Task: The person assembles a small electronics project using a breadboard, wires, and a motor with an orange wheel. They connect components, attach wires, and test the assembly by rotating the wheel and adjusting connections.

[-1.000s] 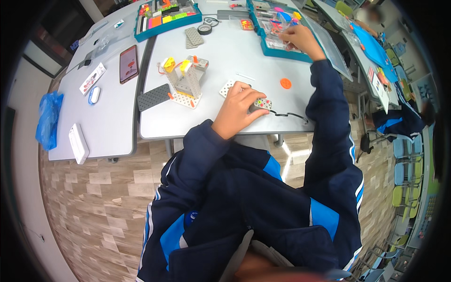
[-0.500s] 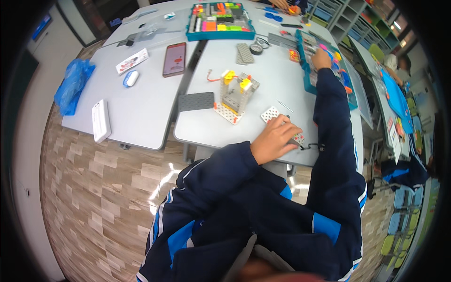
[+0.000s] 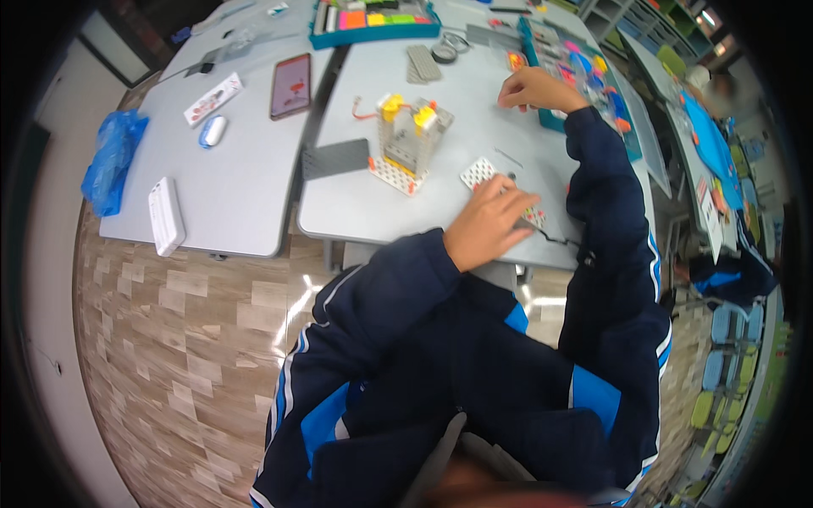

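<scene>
My left hand (image 3: 489,222) rests over a white perforated plate (image 3: 477,173), its thumb and fingers closing on the plate's near right part; small red and green bits show beside the fingertips. My right hand (image 3: 542,90) hovers at the near left edge of a teal parts box (image 3: 550,121), its fingers pinched together; anything between them is too small to make out. A black cable (image 3: 556,240) runs from near my left fingers towards my right sleeve. Left of the plate stands a grey building-block frame (image 3: 398,151) with yellow tops, on a white perforated base.
A dark grey perforated plate (image 3: 337,159) lies beside the frame. Farther back are light grey plates (image 3: 422,64), a black tape roll (image 3: 443,53) and another teal box (image 3: 373,35) of blocks. The left table holds a phone (image 3: 290,86), a white box (image 3: 213,100) and a blue bag (image 3: 114,161).
My right hand has come out of the teal box, moving left and nearer to me. My left hand stays on the plate. The whole view has shifted a little.
</scene>
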A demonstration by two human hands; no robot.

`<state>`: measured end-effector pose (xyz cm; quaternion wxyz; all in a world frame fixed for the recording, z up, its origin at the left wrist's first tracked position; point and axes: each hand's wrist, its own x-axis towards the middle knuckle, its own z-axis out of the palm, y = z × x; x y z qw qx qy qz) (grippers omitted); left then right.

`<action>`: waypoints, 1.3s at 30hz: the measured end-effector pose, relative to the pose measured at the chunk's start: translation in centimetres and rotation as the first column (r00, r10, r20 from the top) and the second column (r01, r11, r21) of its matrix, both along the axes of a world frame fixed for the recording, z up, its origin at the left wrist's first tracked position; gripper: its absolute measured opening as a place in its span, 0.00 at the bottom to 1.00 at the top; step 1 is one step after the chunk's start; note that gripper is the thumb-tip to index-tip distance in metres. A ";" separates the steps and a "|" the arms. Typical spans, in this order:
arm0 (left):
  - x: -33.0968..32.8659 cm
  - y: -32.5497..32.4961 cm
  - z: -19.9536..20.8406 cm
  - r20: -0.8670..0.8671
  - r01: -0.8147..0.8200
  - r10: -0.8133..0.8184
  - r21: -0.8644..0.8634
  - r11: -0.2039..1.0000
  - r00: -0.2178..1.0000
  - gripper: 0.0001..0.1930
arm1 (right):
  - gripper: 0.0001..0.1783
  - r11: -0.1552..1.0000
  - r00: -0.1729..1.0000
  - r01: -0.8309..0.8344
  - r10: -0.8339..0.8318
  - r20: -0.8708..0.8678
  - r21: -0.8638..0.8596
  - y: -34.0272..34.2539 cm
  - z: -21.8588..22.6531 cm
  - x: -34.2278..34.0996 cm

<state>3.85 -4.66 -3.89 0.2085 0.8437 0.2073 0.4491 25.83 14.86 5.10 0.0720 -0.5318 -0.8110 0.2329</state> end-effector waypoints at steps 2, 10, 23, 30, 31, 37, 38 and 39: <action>-0.1 -0.1 0.0 0.007 -0.013 0.013 -0.005 1.000 1.000 0.28 | 0.15 0.978 0.990 -0.024 0.052 0.133 -0.206 -2.6 0.5 -1.4; -0.2 0.1 -0.5 0.052 -0.015 0.019 -0.075 0.997 0.998 0.25 | 0.12 0.983 0.986 -0.168 0.166 0.031 0.078 -7.7 -2.1 -1.5; -0.6 -0.4 -0.4 0.073 -0.050 0.062 -0.156 0.987 0.995 0.19 | 0.06 0.937 0.961 -0.204 0.248 -0.125 0.284 -21.7 3.7 -1.1; -0.7 -0.4 -0.4 0.082 -0.058 0.074 -0.175 0.983 0.994 0.20 | 0.06 0.861 0.966 -0.206 0.255 -0.044 0.465 -22.1 1.5 -2.8; -0.7 -0.4 -0.4 0.081 -0.055 0.071 -0.182 0.982 0.994 0.20 | 0.07 0.850 0.967 -0.214 0.254 -0.018 0.481 -22.2 1.5 -2.9; -0.7 -0.4 -0.6 0.088 -0.054 0.069 -0.166 0.985 0.994 0.20 | 0.08 0.837 0.972 -0.216 0.232 0.031 0.502 -22.0 1.7 -3.1; -0.7 -0.4 -0.6 0.093 -0.054 0.068 -0.154 0.987 0.993 0.20 | 0.08 0.836 0.974 -0.214 0.223 0.042 0.505 -22.0 1.8 -3.1; -0.7 -0.4 -0.6 0.096 -0.054 0.068 -0.146 0.988 0.993 0.20 | 0.09 0.844 0.972 -0.221 0.234 0.035 0.490 -22.0 1.8 -3.0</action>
